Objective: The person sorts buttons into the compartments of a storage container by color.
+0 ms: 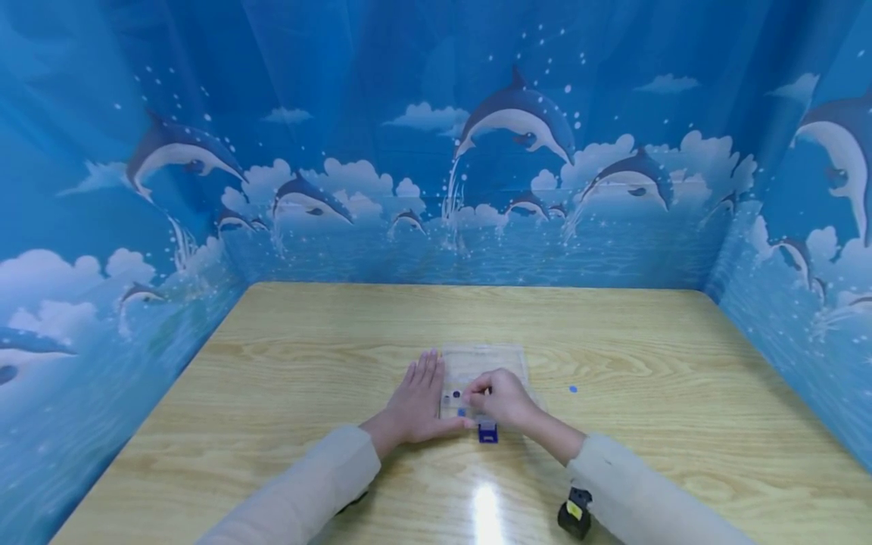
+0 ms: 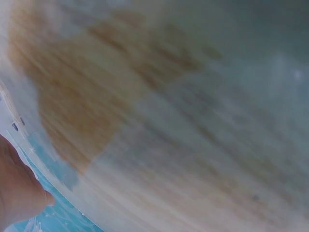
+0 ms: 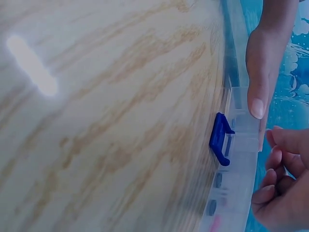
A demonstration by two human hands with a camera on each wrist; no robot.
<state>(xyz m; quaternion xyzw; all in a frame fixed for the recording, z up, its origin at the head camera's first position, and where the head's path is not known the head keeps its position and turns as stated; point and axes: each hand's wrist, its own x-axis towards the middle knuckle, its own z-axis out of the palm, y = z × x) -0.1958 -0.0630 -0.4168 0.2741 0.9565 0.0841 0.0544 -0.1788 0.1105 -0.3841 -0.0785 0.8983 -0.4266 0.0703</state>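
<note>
A clear plastic compartment box (image 1: pixel 484 354) lies on the table, its inner divisions showing in the right wrist view. My left hand (image 1: pixel 421 397) rests along the box's left side, fingers straight, with its thumb along the front edge. Over the front part of the box is my right hand (image 1: pixel 502 395), its fingers curled and thumb and forefinger close together. Whether something small is between those fingertips is hidden. A dark blue latch (image 3: pixel 219 138) sticks out from the box's front. Small dark round pieces (image 1: pixel 456 394) and a blue piece (image 1: pixel 462 412) lie within the box.
A small blue disc (image 1: pixel 573 389) lies on the wooden table (image 1: pixel 327 333) right of the box. Beneath the right sleeve is a black device (image 1: pixel 575 513) with a yellow mark. A dolphin-printed curtain (image 1: pixel 422 250) surrounds the table's back and sides.
</note>
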